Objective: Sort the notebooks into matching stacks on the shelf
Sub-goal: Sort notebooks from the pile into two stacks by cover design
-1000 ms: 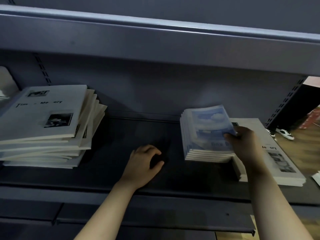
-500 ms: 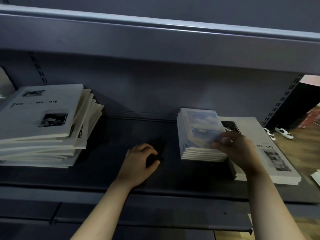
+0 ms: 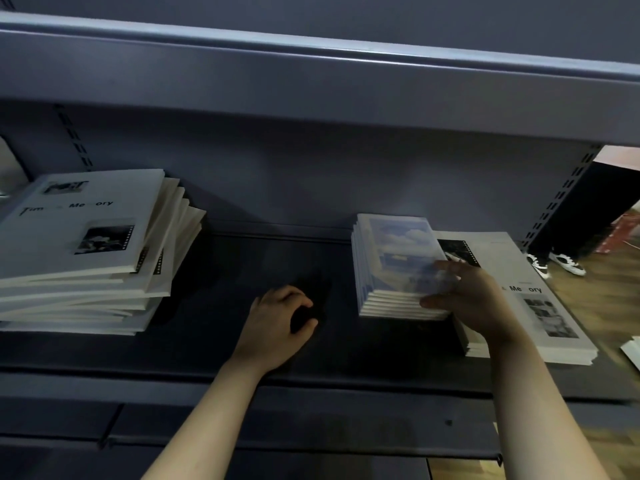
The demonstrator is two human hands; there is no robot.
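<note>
1. A wooden floor shows at the far right.
2. A pair of white sneakers stands on it, with dark trouser legs above.
3. Something red, blurred, lies farther back on the floor.
4. A white object is cut off at the left edge.

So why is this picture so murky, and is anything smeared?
Head view: dim, the shelf is nearly black beneath the upper shelf; the right hand and the blue notebooks under it are motion-blurred; long shelf edges bow slightly, as wide lenses do.
</note>
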